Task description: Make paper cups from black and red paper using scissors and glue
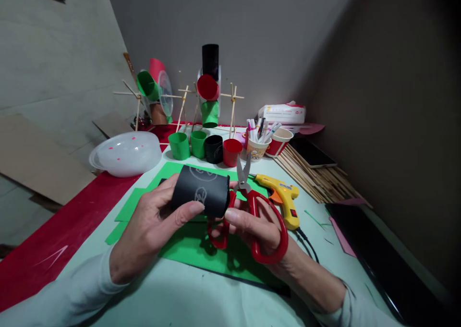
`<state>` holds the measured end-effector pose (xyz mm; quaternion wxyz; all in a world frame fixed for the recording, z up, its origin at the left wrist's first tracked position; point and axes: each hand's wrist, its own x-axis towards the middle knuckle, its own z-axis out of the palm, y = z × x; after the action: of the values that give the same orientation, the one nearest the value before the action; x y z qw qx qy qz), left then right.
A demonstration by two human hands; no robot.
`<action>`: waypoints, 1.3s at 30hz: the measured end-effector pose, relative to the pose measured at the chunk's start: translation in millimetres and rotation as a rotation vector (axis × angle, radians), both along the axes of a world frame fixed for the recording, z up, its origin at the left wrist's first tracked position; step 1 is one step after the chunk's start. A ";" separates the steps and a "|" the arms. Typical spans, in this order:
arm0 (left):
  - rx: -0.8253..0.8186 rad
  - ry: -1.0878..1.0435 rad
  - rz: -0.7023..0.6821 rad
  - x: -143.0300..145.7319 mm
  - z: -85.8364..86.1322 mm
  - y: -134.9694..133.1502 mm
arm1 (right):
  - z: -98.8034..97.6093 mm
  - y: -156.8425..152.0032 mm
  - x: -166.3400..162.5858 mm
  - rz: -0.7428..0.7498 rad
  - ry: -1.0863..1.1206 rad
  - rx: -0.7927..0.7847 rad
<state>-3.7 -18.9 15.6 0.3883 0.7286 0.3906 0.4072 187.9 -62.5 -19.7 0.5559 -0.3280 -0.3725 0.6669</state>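
Observation:
My left hand [149,221] is wrapped round a black paper tube [201,187] with pale chalky drawing on its side. The tube lies tilted, its far end on the right facing my other hand. Red-handled scissors [270,221] hang on my right hand [257,226], their blades partly apart and pointing up and away. The thumb and fingers of that hand touch or nearly touch the tube's right edge. Below both hands lie green paper sheets [216,250], with a dark sheet edge under them. A yellow glue gun [284,197] rests just right of the scissors.
Behind my hands stand short green [179,147], black [213,149] and red paper cups [232,151]. A paper cup of markers [257,149] is beside bamboo sticks [324,178]. A white plastic bowl [126,154] lies left. Stick frames [234,111] carry coloured tubes. A black glossy panel [382,260] is right.

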 end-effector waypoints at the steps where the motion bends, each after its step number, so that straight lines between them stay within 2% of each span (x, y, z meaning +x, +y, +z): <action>1: -0.018 0.003 0.015 0.1 0.2 -0.3 | 0.9 -0.3 -0.2 -0.035 -0.013 0.006; 5: -0.022 0.039 0.000 0.6 -0.6 -1.1 | 5.4 -1.8 -0.1 -0.121 -0.074 0.024; 10: -0.033 0.034 0.011 0.2 -4.6 -1.5 | 11.6 -3.7 0.2 -0.141 -0.105 0.072; 16: 0.055 0.090 -0.116 -10.2 -11.8 6.0 | 7.9 -0.8 7.4 -0.093 -0.092 0.054; 20: -0.049 -0.099 -0.003 -18.0 -8.6 8.3 | 0.9 1.6 12.6 -0.006 -0.032 0.020; 22: -0.054 -0.165 0.060 -19.7 -3.9 9.2 | -0.6 1.6 13.1 0.044 -0.012 0.002; 24: -0.043 -0.170 0.065 -19.9 1.1 10.7 | -0.6 1.0 12.9 0.069 -0.008 -0.012; 26: -0.055 -0.156 0.013 -19.3 5.0 12.6 | 0.4 0.1 12.8 0.084 -0.015 -0.013; 30: -0.134 -0.113 -0.228 -21.1 8.2 17.5 | 3.2 -1.4 15.6 0.185 -0.083 -0.013; 34: -0.211 0.083 -0.440 -24.1 7.3 22.2 | 5.6 -1.9 20.2 0.309 -0.212 -0.056; 37: -0.123 0.218 -0.455 -20.2 4.9 19.9 | 6.8 -2.1 21.6 0.325 -0.288 -0.033; 39: -0.097 0.196 -0.375 -14.3 3.0 13.9 | 7.8 -1.9 21.1 0.298 -0.327 0.014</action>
<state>-18.1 -5.0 18.5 0.4519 0.8051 0.3033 0.2359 209.0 -64.4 -11.9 0.3858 -0.3693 -0.5065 0.6769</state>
